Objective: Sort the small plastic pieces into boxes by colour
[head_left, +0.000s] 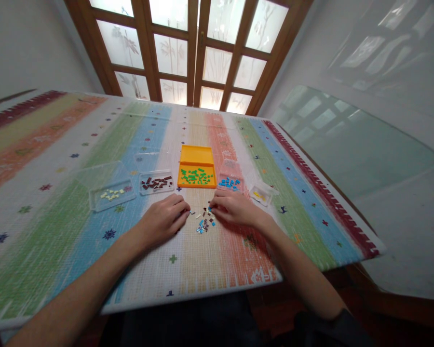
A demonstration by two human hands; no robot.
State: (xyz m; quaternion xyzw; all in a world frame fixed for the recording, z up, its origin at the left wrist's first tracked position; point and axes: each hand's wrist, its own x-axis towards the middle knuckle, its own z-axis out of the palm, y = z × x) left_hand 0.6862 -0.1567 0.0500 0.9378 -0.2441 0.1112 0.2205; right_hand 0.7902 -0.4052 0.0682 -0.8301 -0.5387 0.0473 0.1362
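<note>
A loose pile of small building bricks (203,225) in blue, brown and cream lies on the tablecloth between my hands. My left hand (167,215) rests at the left of the pile, its fingers curled together; a tiny dark and blue piece shows just beyond the fingertips. On the other side, my right hand (231,207) has its thumb and fingers pinched at the pile's upper edge, close to small blue and brown pieces. Whatever either hand holds is too small or hidden to name.
Beyond my hands stands an open yellow case (197,187) of green bricks. Clear boxes hold cream bricks (112,194), brown bricks (156,183), blue bricks (229,183) and yellow bricks (259,195). The striped tablecloth (148,270) covers the table; its front edge is near me.
</note>
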